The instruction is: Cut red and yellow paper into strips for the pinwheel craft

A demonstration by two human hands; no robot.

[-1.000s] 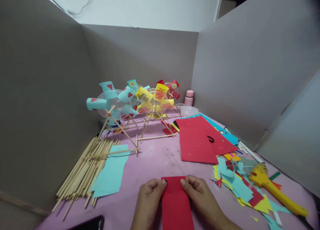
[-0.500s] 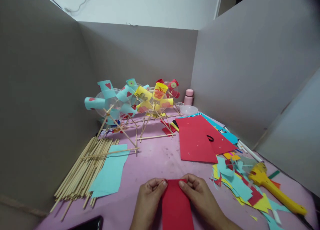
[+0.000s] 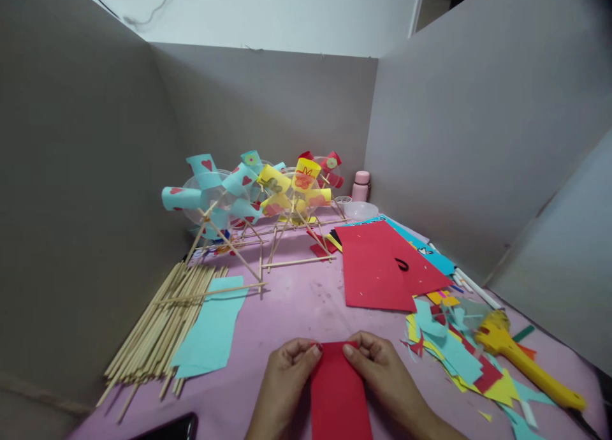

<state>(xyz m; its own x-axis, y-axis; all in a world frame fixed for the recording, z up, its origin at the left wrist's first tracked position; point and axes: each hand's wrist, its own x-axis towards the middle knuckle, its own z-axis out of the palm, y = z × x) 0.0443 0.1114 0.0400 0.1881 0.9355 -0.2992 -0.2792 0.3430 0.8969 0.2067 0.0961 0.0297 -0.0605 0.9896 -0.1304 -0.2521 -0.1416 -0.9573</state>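
Observation:
A strip of red paper point(image 3: 339, 392) lies lengthwise in front of me, its near end cut off by the bottom of the view. My left hand point(image 3: 292, 375) pinches its far left corner between thumb and fingers. At the far right corner, my right hand point(image 3: 380, 370) grips it the same way. Both thumbs rest on top of the sheet and the fingertips curl behind the far edge. Whether the paper is a single layer or folded, I cannot tell.
Bamboo sticks point(image 3: 157, 325) and light blue paper point(image 3: 210, 338) lie left. Behind stand stick-framed paper wheels point(image 3: 210, 198). Red sheets point(image 3: 375, 268), paper scraps point(image 3: 459, 351) and a yellow glue gun point(image 3: 530, 366) are right. A phone point(image 3: 172, 427) sits at the near edge; grey partitions point(image 3: 268, 102) enclose the table.
Hardly anything differs. Both hands keep their pinch on the red strip, with only a very slight shift of the fingers and the paper.

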